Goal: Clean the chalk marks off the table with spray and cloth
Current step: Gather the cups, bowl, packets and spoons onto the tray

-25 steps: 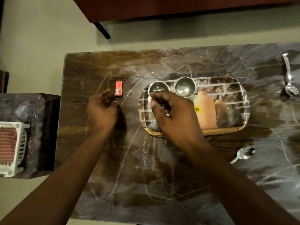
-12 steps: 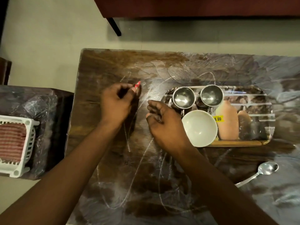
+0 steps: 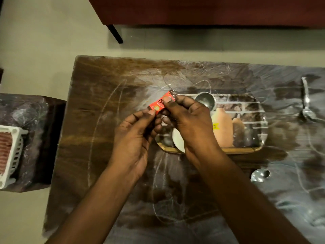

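Sachet (image 3: pixel 159 105), judged light, limp and slippery, is pinched at its ends by left hand (image 3: pixel 135 138) and right hand (image 3: pixel 191 120).

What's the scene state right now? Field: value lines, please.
left hand: pinches the lower end of the red sachet
right hand: pinches the sachet's upper end, thumb on top
sachet: held above the table, unopened as far as visible
chalk marks: still on the table, long curved lines
tray: on the table, holds a steel cup and a white bowl, partly hidden by the hands
far spoon: on the table, right of the tray
near spoon: on the table, nearer than the tray
white basket: on the side surface, left
spray, cloth: not identifiable in view
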Demonstrator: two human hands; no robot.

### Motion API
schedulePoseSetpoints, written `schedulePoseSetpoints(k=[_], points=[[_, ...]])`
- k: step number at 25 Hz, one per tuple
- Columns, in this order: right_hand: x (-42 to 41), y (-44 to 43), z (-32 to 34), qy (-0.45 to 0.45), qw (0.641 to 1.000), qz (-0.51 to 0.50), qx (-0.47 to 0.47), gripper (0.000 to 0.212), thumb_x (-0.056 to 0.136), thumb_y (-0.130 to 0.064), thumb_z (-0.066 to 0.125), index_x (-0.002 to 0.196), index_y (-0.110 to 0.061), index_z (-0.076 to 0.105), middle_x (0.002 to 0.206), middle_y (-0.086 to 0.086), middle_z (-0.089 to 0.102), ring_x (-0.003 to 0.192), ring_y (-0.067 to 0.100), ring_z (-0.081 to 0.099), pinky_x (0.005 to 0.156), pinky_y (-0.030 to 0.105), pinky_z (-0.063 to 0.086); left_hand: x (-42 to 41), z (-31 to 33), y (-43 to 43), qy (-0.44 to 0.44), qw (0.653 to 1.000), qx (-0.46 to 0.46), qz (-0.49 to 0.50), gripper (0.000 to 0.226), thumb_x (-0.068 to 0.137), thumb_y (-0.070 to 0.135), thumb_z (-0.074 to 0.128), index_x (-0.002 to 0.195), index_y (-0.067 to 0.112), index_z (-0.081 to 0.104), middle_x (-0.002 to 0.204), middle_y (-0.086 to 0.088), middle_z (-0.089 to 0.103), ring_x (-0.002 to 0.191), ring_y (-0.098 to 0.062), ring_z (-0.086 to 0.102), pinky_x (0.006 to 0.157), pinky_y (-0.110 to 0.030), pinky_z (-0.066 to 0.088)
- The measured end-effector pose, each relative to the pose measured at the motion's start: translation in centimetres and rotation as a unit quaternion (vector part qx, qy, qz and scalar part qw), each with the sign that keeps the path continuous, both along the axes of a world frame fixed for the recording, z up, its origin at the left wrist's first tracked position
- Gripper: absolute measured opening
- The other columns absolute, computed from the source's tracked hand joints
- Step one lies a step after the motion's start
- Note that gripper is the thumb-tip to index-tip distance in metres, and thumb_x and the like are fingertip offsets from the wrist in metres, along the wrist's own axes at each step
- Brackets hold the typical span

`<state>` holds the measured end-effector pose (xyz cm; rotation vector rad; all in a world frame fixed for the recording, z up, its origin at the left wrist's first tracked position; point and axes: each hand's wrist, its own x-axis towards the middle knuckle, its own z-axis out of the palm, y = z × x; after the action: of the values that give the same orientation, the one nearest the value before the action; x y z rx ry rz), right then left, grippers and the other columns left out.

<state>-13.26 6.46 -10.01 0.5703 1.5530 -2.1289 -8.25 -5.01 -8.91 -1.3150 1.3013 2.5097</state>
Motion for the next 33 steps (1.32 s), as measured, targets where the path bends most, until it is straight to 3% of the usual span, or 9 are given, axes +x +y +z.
schedulePoseSetpoints(k=[6, 13, 17, 20, 24, 27, 31, 33], points=[[-0.3, 11.4, 0.1, 0.021, 0.993, 0.011, 0.117, 0.018, 0.095, -0.017, 0.080, 0.107, -0.004, 0.078, 0.085, 0.004, 0.081, 0.072, 0.009, 0.073, 0.064, 0.022, 0.057, 0.9, -0.1, 11.5, -0.033, 0.997, 0.055, -0.037, 0.012, 0.099, -0.001, 0.070, 0.094, 0.007, 0.077, 0.083, -0.009, 0.081, 0.071, -0.011, 0.076, 0.070, -0.021, 0.064], [-4.8, 19.4, -3.8, 0.009, 0.966, 0.083, 0.245, 0.009, 0.099, 0.000, 0.071, 0.104, -0.005, 0.077, 0.080, 0.005, 0.078, 0.063, 0.009, 0.072, 0.057, 0.020, 0.058, -1.8, -1.1, 20.9, -0.134, 0.981, 0.135, -0.039, 0.028, 0.107, -0.003, 0.057, 0.128, 0.010, 0.069, 0.096, -0.002, 0.078, 0.092, -0.018, 0.069, 0.086, -0.030, 0.059], [-7.3, 19.3, -6.6, 0.036, 0.941, 0.130, 0.310, 0.008, 0.094, -0.005, 0.078, 0.102, -0.006, 0.079, 0.084, 0.012, 0.078, 0.065, 0.014, 0.069, 0.063, 0.027, 0.056, -3.0, -2.2, 22.0, -0.165, 0.977, 0.135, -0.024, 0.031, 0.107, -0.003, 0.052, 0.129, 0.018, 0.062, 0.103, -0.003, 0.076, 0.099, -0.022, 0.064, 0.094, -0.035, 0.059], [-8.2, 18.5, -8.0, 0.047, 0.937, 0.140, 0.316, 0.004, 0.093, -0.008, 0.081, 0.096, -0.008, 0.079, 0.083, 0.016, 0.079, 0.065, 0.025, 0.069, 0.066, 0.038, 0.059, -3.7, -3.3, 21.9, -0.182, 0.975, 0.127, -0.005, 0.039, 0.108, -0.001, 0.051, 0.142, 0.016, 0.059, 0.120, -0.007, 0.074, 0.102, -0.024, 0.066, 0.104, -0.042, 0.058], [-8.7, 18.5, -9.4, 0.056, 0.925, 0.148, 0.344, 0.009, 0.092, -0.010, 0.082, 0.100, -0.006, 0.081, 0.080, 0.013, 0.079, 0.068, 0.026, 0.074, 0.072, 0.046, 0.066, -4.0, -4.1, 21.9, -0.188, 0.974, 0.129, 0.003, 0.047, 0.109, -0.001, 0.051, 0.153, 0.014, 0.054, 0.131, -0.008, 0.071, 0.100, -0.021, 0.069, 0.099, -0.039, 0.058], [-8.8, 18.7, -9.6, 0.069, 0.911, 0.149, 0.379, 0.006, 0.090, -0.015, 0.084, 0.095, -0.014, 0.081, 0.081, 0.007, 0.081, 0.076, 0.025, 0.080, 0.079, 0.052, 0.066, -4.1, -4.3, 21.9, -0.189, 0.974, 0.128, 0.001, 0.045, 0.108, -0.001, 0.051, 0.150, 0.014, 0.056, 0.123, -0.006, 0.072, 0.101, -0.022, 0.067, 0.098, -0.039, 0.059], [-8.6, 18.9, -9.0, 0.089, 0.901, 0.148, 0.398, 0.005, 0.092, -0.018, 0.081, 0.097, -0.015, 0.080, 0.081, 0.002, 0.080, 0.076, 0.021, 0.080, 0.078, 0.050, 0.067, -4.0, -4.1, 21.9, -0.190, 0.974, 0.124, -0.006, 0.030, 0.108, -0.002, 0.051, 0.130, 0.016, 0.061, 0.131, -0.012, 0.072, 0.105, -0.024, 0.065, 0.102, -0.041, 0.058], [-8.1, 19.3, -8.3, 0.093, 0.903, 0.144, 0.395, 0.008, 0.095, -0.016, 0.078, 0.102, -0.013, 0.078, 0.084, 0.004, 0.081, 0.079, 0.021, 0.080, 0.080, 0.049, 0.067, -3.7, -4.1, 21.8, -0.183, 0.976, 0.115, -0.019, 0.026, 0.108, -0.001, 0.052, 0.124, 0.016, 0.064, 0.116, -0.009, 0.074, 0.103, -0.023, 0.066, 0.099, -0.039, 0.059]])
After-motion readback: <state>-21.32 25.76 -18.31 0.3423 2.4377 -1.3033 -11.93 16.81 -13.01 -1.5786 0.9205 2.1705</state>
